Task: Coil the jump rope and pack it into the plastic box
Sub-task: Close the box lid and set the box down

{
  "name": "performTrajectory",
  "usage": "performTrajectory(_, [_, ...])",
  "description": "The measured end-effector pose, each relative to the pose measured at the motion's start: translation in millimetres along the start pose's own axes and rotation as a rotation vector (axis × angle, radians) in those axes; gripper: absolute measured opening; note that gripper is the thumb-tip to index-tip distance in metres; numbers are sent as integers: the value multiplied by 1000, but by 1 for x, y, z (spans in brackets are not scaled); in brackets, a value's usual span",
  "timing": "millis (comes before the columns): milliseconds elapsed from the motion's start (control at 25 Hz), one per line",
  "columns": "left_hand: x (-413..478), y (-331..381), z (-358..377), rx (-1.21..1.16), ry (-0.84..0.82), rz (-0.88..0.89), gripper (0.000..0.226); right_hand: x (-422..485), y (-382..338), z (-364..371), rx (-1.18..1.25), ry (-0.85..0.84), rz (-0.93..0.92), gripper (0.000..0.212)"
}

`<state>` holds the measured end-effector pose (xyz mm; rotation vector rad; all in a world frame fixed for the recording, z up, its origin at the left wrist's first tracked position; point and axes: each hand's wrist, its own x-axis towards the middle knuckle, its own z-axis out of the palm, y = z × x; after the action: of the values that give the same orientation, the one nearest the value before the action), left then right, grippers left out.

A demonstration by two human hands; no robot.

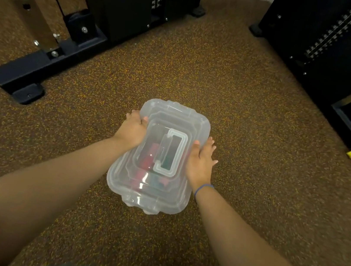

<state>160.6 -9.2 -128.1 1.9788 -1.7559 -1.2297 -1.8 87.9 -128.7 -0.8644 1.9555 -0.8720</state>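
My left hand [133, 130] and right hand [200, 159] grip the lidded plastic box [152, 188] by its long sides above the floor [256, 167]. Light, slick, flexes; rope barely visible inside.

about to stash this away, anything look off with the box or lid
Nothing stands out. The lid sits square on the plastic box, left hand and right hand grip its sides, and nothing has spilled on the floor.

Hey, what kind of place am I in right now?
Most likely a gym. The speckled rubber floor, the black weight-stack machines with numbered plates, and the bolted steel rack frame all point to a workout room. Both hands hold a lidded plastic box on the floor.
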Motion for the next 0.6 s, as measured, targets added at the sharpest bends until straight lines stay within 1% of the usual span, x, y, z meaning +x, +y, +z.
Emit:
performTrajectory(120, [7,-5,3,28,22,2,48,5,3,4,-2,-2,6,59])
performTrajectory(400, [8,-2,11,-8,66,102,38,12,12,4,-18,66,26,56])
performTrajectory(520, [7,-9,12,18,97,150,41,16,16,8,-42,110,10,54])
performTrajectory(600, [6,-6,10,-28,53,128,50,18,17,9,-99,132,9,54])
